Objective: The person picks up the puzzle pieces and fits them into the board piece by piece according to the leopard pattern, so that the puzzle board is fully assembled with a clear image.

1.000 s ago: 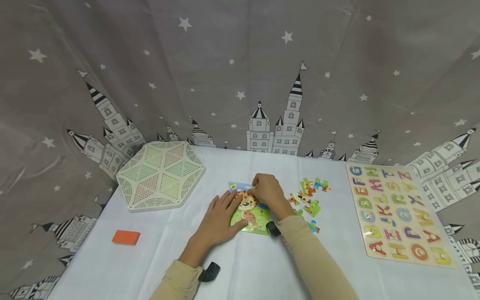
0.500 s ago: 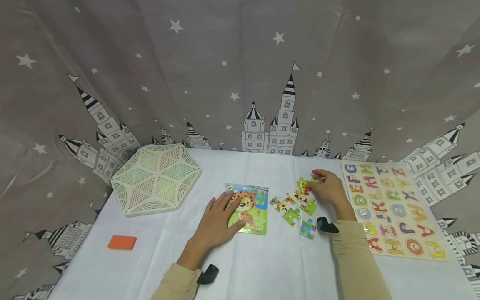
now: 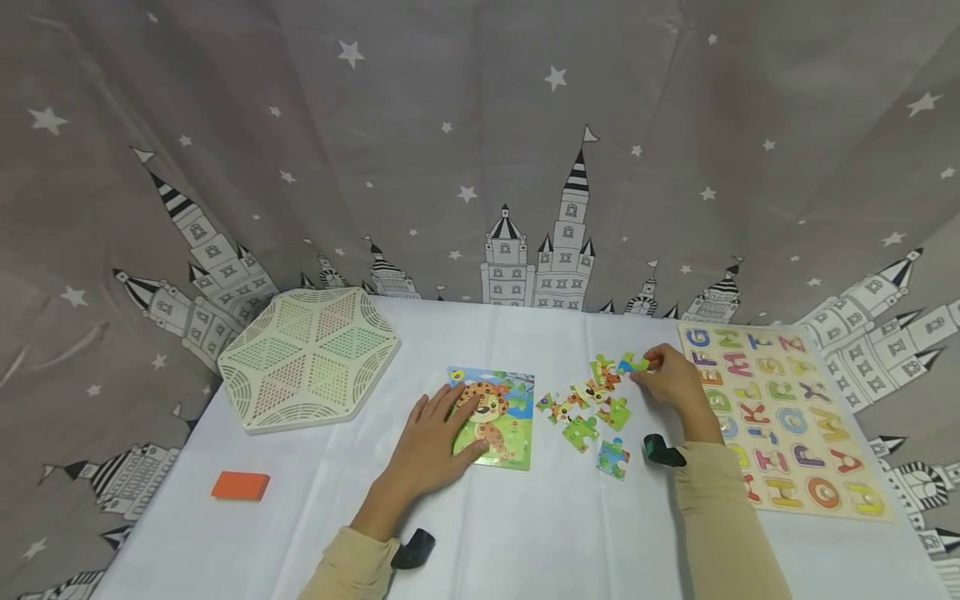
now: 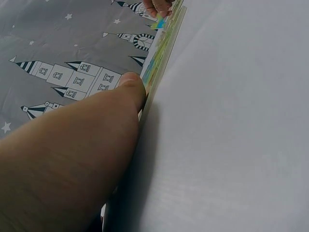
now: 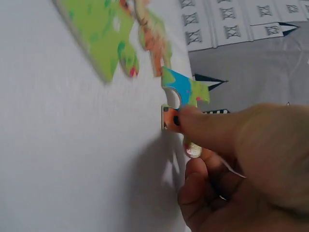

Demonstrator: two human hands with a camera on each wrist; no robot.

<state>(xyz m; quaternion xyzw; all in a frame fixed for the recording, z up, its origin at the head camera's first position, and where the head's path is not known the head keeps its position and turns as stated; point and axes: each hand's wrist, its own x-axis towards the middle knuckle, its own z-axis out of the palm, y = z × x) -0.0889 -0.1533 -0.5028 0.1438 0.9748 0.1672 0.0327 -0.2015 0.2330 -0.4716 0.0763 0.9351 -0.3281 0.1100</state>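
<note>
The blue-and-green jigsaw piece [image 5: 182, 90] looks smooth and glossy, the square leopard-printed picture board [image 3: 514, 435] smooth; the pale rectangular alphabet board [image 3: 799, 437], wooden; the white tabletop [image 3: 525, 533], matt cloth; the grey castle-printed curtain [image 3: 420, 108], cloth.

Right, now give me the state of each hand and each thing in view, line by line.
Leopard picture: flat, partly covered
Left hand: resting on it
Held puzzle piece: pinched
Right hand: pinching that piece
Other puzzle pieces: loosely clustered
Alphabet board: flat, partly hidden
Hexagonal board: lying flat
Orange block: lying flat
White cloth: spread, creased
</note>
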